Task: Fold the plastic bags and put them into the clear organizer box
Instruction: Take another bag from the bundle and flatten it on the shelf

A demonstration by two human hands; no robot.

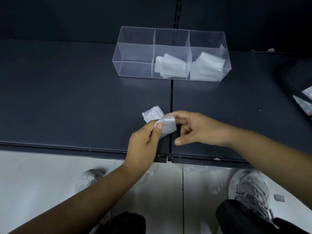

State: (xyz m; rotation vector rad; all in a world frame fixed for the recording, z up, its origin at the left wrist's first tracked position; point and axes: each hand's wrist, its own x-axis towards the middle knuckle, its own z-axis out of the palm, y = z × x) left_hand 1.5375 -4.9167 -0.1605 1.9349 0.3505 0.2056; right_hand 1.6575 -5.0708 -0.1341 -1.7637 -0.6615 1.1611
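A small, partly folded clear plastic bag (160, 121) hangs above the dark shelf (67, 98). My left hand (143, 146) pinches its lower end between thumb and fingers. My right hand (199, 129) holds the bag's right edge with its fingertips, thumb held apart below. Further back stands the clear organizer box (135, 48) with three compartments. Folded bags (170, 66) lie in its middle compartment, and more folded bags (207, 66) fill the right one. The left compartment holds nothing.
A dark bag or container (295, 78) with white plastic (305, 102) showing sits at the shelf's right edge. A seam (171, 98) splits the shelf. Below its front edge are a pale floor and my shoes (249, 188).
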